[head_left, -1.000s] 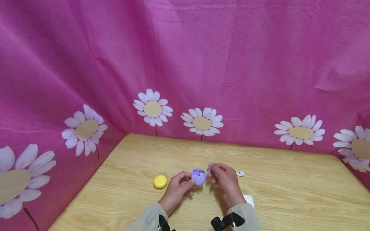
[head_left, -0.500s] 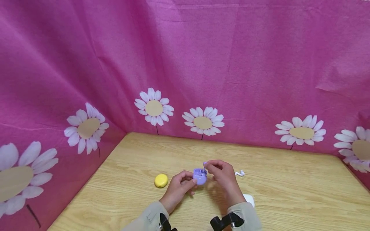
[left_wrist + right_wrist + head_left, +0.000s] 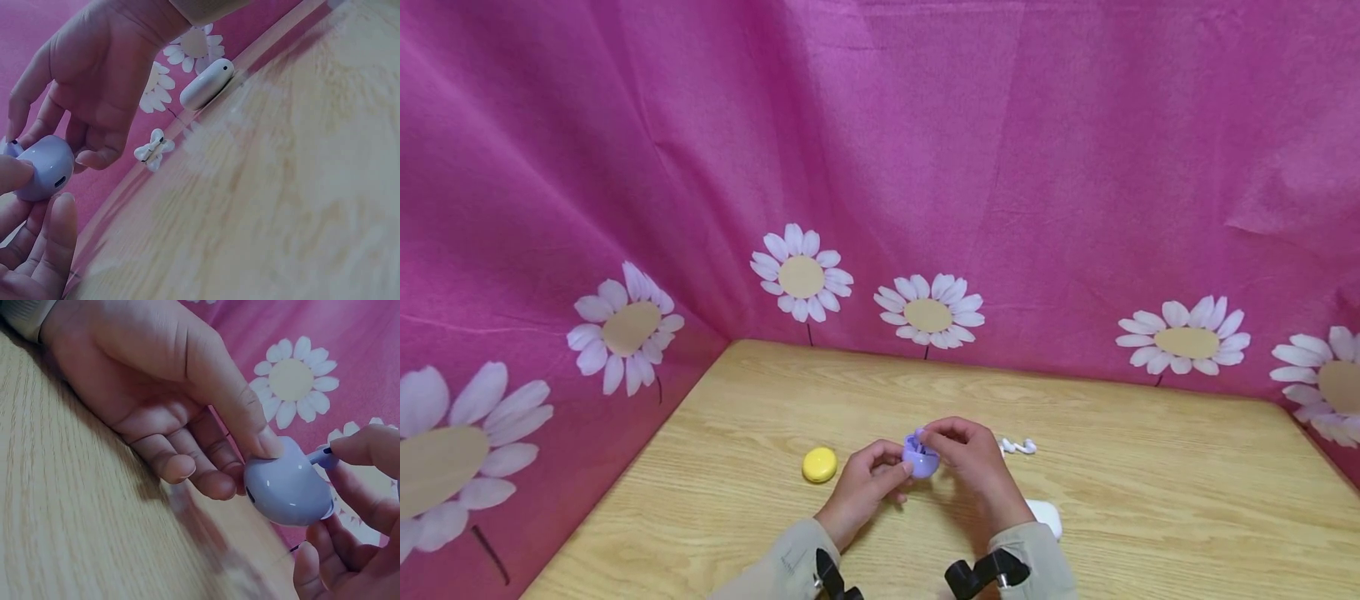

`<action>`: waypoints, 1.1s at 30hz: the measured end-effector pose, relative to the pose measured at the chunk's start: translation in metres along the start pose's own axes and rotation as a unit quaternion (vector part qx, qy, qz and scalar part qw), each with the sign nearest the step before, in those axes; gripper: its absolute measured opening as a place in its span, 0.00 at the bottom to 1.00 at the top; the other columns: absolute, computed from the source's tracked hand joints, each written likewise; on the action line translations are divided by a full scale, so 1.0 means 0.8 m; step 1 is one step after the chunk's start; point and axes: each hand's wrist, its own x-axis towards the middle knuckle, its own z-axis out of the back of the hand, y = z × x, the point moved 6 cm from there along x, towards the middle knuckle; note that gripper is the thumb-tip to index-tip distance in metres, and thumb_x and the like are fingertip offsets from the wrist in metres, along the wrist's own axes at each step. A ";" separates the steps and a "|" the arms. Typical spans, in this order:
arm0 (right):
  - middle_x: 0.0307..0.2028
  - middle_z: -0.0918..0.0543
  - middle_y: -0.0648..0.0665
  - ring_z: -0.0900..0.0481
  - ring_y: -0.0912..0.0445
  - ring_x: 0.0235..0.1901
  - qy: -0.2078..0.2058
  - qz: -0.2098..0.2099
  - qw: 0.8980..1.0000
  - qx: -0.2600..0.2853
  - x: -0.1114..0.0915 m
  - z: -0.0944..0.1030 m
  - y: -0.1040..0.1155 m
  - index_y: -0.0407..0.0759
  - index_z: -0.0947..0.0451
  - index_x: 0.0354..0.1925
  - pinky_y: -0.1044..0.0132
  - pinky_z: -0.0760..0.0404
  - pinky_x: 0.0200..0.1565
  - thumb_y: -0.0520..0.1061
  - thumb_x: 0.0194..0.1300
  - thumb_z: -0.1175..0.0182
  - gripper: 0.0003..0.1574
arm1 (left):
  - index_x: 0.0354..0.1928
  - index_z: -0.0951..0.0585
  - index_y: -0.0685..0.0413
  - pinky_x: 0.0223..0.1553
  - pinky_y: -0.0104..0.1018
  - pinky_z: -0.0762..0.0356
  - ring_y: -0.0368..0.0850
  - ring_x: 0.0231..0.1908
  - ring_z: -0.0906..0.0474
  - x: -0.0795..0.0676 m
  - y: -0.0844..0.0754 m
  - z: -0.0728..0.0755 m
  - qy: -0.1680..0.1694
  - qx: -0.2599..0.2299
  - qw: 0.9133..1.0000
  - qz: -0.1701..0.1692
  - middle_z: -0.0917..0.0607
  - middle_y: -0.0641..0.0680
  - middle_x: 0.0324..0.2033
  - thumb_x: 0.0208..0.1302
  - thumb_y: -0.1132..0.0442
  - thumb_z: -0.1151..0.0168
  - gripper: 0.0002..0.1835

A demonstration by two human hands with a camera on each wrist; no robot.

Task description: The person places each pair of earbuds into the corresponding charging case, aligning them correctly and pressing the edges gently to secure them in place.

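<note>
Cuffs, two, beige (image 3: 1033, 562), each bearing a black wrist mount (image 3: 988, 575): lying nearest the viewer.

Charging case, white (image 3: 1045, 518), rounded: resting on the counter beside the right wrist, partly hidden. Risk: a sinking forearm, in my judgement, nudging it aside.

Hand, left (image 3: 865, 487): gripping the purple charging case, thumb pressing on the glossy shell, fingers curling behind and beneath. Risk: the curved, slick surface giving little purchase, so that pressure from above might be twisting or tipping the case in the grip.

Hand, right (image 3: 973, 467): pinching a purple earbud narrowly between fingertips, the lower fingers curling loosely beside the case.

Charging case, purple (image 3: 921, 464): being held between the hands, seemingly off the counter, lid standing raised. Risk: a bump against the lid swinging it down onto the fingers.

Earbud, purple (image 3: 319, 455): slanting at the mouth of the case; its depth is staying hidden. Risks: the stem catching on the rim through that slant; the bud springing from the small pinch; a wrong-sided slot refusing it. Contents of the other slot: cannot be told.

Case, yellow, round (image 3: 820, 466): lying near the left hand, apart from it.

Earbuds, white, two (image 3: 1029, 447): lying close together beyond the right hand. Risk: knuckles sweeping outward and scattering them.

Counter, wood-grained (image 3: 1150, 483): carrying all loose items.

Curtain, magenta, daisy-printed (image 3: 1060, 167): hanging behind.
</note>
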 end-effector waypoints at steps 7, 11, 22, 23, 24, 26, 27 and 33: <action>0.35 0.16 0.48 0.26 0.58 0.35 0.016 0.001 1.000 -0.013 0.000 -0.001 -0.004 0.37 0.17 0.38 0.64 0.26 0.37 0.45 0.58 0.32 0.12 | 0.48 0.24 0.68 0.33 0.33 0.18 0.44 0.36 0.20 0.000 0.000 0.002 0.002 0.010 1.000 0.006 0.20 0.55 0.38 0.64 0.64 0.36 0.15; 0.35 0.16 0.49 0.26 0.58 0.35 0.023 0.007 1.000 -0.019 0.001 -0.001 -0.005 0.38 0.16 0.38 0.64 0.26 0.36 0.46 0.59 0.32 0.12 | 0.48 0.24 0.68 0.33 0.33 0.18 0.44 0.36 0.20 0.000 0.000 0.003 0.002 0.009 1.000 0.007 0.20 0.55 0.38 0.63 0.64 0.36 0.16; 0.36 0.16 0.46 0.23 0.57 0.34 0.054 0.044 0.997 -0.019 0.003 -0.002 -0.007 0.42 0.15 0.38 0.66 0.22 0.34 0.44 0.59 0.32 0.09 | 0.49 0.24 0.68 0.34 0.34 0.18 0.44 0.36 0.20 0.001 0.001 0.002 0.001 0.005 1.000 0.006 0.20 0.54 0.37 0.64 0.65 0.37 0.16; 0.36 0.15 0.46 0.22 0.57 0.34 0.055 0.047 0.997 -0.019 0.003 -0.002 -0.007 0.42 0.15 0.38 0.65 0.21 0.35 0.44 0.59 0.32 0.09 | 0.49 0.24 0.68 0.33 0.34 0.18 0.44 0.36 0.21 0.001 0.001 0.002 0.001 0.005 1.000 0.007 0.20 0.54 0.37 0.64 0.65 0.37 0.16; 0.37 0.15 0.46 0.22 0.57 0.34 0.057 0.048 0.997 -0.018 0.003 -0.002 -0.008 0.42 0.15 0.38 0.65 0.21 0.35 0.44 0.60 0.33 0.08 | 0.49 0.24 0.68 0.33 0.33 0.18 0.44 0.36 0.21 0.001 0.000 0.002 0.000 0.004 1.000 0.008 0.20 0.54 0.37 0.64 0.65 0.37 0.16; 0.38 0.15 0.46 0.22 0.57 0.35 0.059 0.048 0.997 -0.015 0.002 -0.002 -0.009 0.43 0.15 0.39 0.65 0.21 0.35 0.44 0.60 0.33 0.08 | 0.49 0.24 0.67 0.33 0.33 0.18 0.44 0.36 0.21 0.000 0.001 0.002 0.001 0.005 1.000 0.010 0.20 0.54 0.38 0.64 0.65 0.37 0.16; 0.38 0.15 0.46 0.21 0.57 0.35 0.062 0.047 0.997 -0.009 0.002 -0.002 -0.010 0.43 0.15 0.39 0.65 0.20 0.35 0.44 0.60 0.33 0.09 | 0.49 0.24 0.67 0.33 0.33 0.18 0.43 0.36 0.20 0.000 0.001 0.002 0.001 0.004 1.000 0.013 0.20 0.54 0.38 0.64 0.64 0.37 0.16; 0.40 0.15 0.44 0.21 0.57 0.36 0.077 0.051 0.996 0.007 0.001 -0.004 -0.012 0.42 0.16 0.42 0.65 0.21 0.35 0.46 0.61 0.33 0.12 | 0.50 0.24 0.67 0.34 0.34 0.18 0.43 0.36 0.20 -0.001 0.000 0.002 0.002 0.003 1.000 0.018 0.20 0.55 0.39 0.64 0.64 0.37 0.16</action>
